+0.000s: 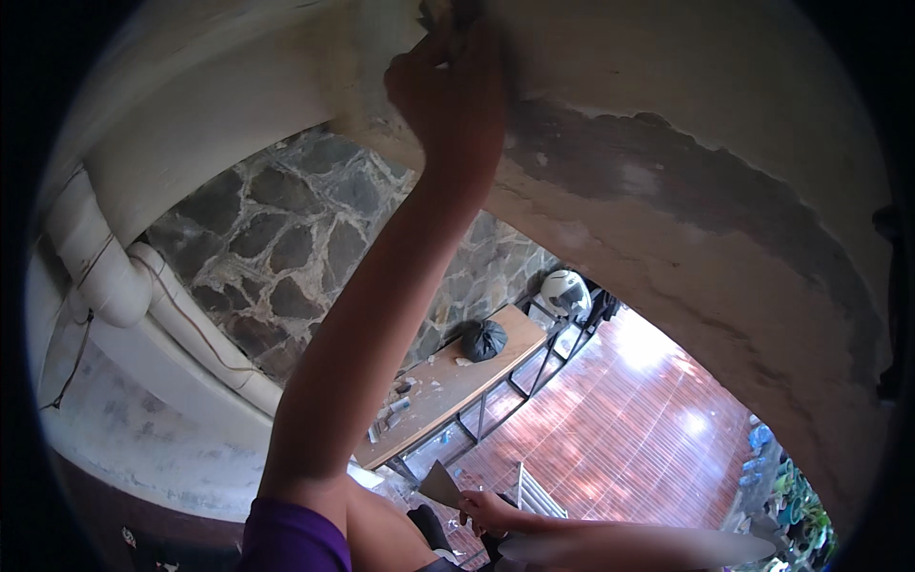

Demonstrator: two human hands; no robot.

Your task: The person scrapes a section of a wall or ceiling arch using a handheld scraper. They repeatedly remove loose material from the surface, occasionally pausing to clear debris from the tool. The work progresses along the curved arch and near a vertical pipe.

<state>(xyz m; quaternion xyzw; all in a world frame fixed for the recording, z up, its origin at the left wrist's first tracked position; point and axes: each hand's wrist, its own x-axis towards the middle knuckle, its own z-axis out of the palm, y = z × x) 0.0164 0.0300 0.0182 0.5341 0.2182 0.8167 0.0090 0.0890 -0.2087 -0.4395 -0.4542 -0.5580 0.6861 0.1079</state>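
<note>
My left hand [448, 86] is raised high against the wall and overhang surface at the top of the view. Its fingers are closed round something small and dark that I cannot make out. Right of it runs a rough strip of peeled, patchy plaster [658, 172]. Low in the middle, my right hand [488, 512] grips a putty knife [440, 484], whose flat, widening blade points up and left. The knife is apart from any surface.
Below stands a wooden bench [457, 391] on a dark metal frame, bearing a black plastic bag [483, 340] and crumbs of debris. A white helmet [565, 294] sits beyond. White pipes [191, 329] run at left by a stone wall [276, 229]. A white slatted frame [539, 496] stands on red tiles [639, 410].
</note>
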